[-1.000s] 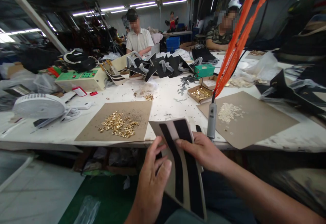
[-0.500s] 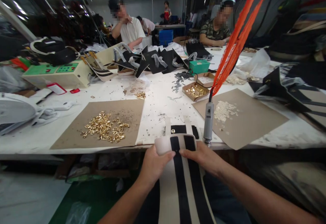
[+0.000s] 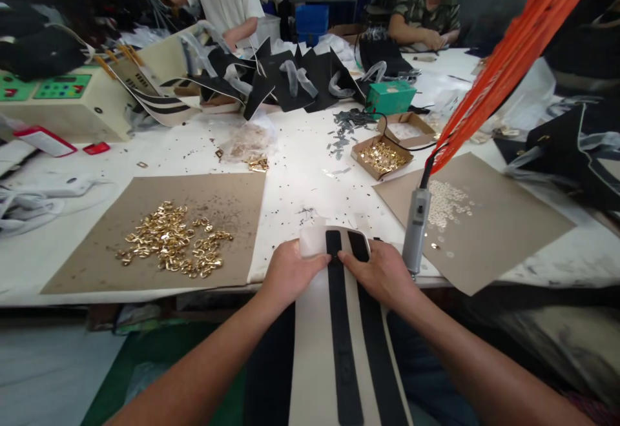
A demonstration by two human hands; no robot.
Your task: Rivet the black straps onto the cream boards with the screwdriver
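**Bag-making factory workshop**

A long white workbench (image 3: 300, 181) carries gold metal fittings (image 3: 169, 239) on brown card, black bag pieces (image 3: 290, 81), a cream bag panel with black stripes (image 3: 343, 348) and a beige electric machine (image 3: 62, 100). A seated worker in a camouflage shirt (image 3: 423, 6) shares it.

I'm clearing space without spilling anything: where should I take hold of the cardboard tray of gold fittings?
Pinch the near wall of the cardboard tray from your side and keep it level. The wall is low, the loose gold fittings lie heaped inside, and a black cable runs past its far corner.
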